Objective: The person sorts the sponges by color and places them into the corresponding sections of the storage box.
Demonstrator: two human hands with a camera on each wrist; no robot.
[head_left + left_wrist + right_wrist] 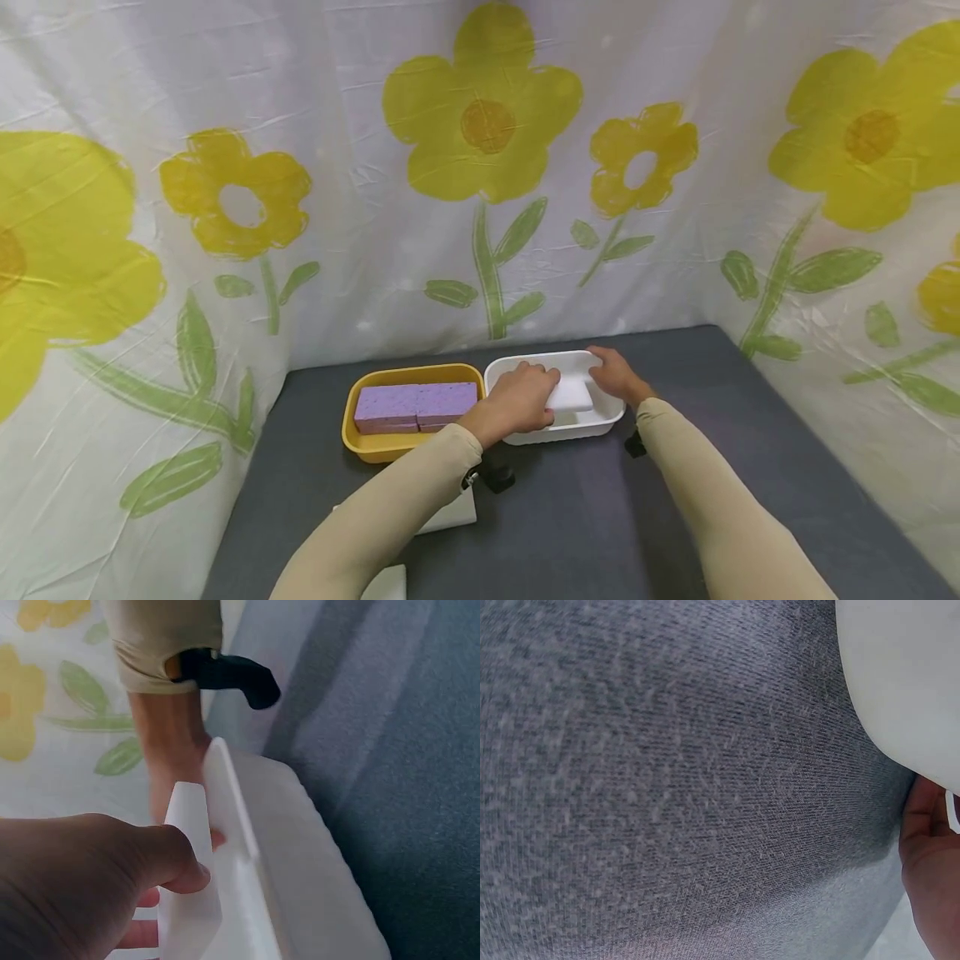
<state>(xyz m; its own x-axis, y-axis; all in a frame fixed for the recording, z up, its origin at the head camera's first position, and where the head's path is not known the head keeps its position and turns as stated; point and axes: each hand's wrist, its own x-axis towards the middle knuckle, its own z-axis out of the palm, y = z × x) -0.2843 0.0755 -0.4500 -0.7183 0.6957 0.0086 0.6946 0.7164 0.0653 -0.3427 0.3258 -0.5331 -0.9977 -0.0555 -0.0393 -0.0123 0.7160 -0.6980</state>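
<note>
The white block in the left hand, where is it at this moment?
In the head view, the white block is right of centre, gripped by the left hand within the outline of the white tray, just right of the yellow tray.

The left hand (522, 397) partly hides the white block (573, 394). Right wrist view — right hand (934, 874) and white tray (907, 675) are cut off at right.

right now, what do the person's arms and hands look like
The left sleeve and right sleeve are long, plain and beige. The left hand and right hand are bare, without gloves. At the wrists sit a left device and a right device, both small and black.
</note>
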